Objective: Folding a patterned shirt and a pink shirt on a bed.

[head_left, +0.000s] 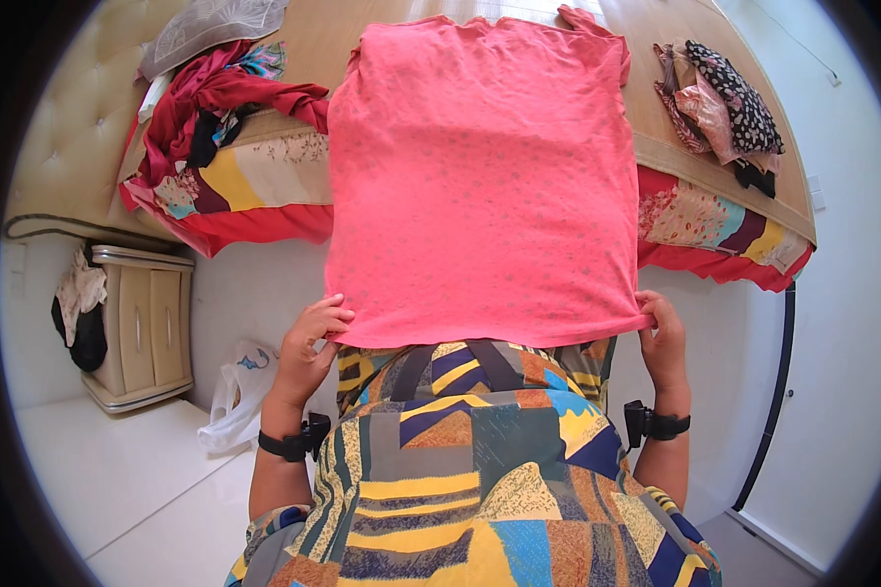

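Garment [485,186], coral pink, with faint greyish speckles and soft creases

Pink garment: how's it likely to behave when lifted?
Pink garment: probably floppy, given its soft creases and wavy far edge. Likely light for its size; it looks like thin cloth, with the left hand and right hand holding just the near corners. Unlikely to roll, since it's spread out wide.

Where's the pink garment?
The pink garment is central in head view, reaching from the bed to the left hand and right hand at its lower corners.
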The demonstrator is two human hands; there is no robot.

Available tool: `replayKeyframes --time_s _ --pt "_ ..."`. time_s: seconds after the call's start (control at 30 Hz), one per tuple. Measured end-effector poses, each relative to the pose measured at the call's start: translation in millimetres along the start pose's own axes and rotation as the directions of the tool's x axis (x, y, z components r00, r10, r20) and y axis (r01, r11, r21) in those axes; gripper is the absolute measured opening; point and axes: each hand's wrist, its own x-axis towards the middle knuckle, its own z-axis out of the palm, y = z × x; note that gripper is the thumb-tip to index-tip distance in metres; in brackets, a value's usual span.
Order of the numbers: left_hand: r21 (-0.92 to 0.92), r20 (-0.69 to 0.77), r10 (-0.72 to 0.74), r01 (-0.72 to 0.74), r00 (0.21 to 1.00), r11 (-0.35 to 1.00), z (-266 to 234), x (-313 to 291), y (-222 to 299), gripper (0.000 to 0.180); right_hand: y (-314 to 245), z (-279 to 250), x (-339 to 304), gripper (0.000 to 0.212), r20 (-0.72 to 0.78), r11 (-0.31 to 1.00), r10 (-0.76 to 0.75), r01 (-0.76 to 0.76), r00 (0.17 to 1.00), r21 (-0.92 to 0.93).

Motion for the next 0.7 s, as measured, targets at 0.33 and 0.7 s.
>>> replayKeyframes --time_s 0.33,0.7 --pt "-0.091 -0.002 -0.09 0.09 0.996 0.992 -7 -21 21 0.021 20 -27 -34 0.021 0.118 0.981 0.162 -0.147 0.98 -0.126" --pt "0.145 0.012 0.012 -0.014 1.0 0.989 -24 80 42 0.042 -27 -7 51 0.056 0.041 0.983 -0.066 0.072 0.997 -0.17"
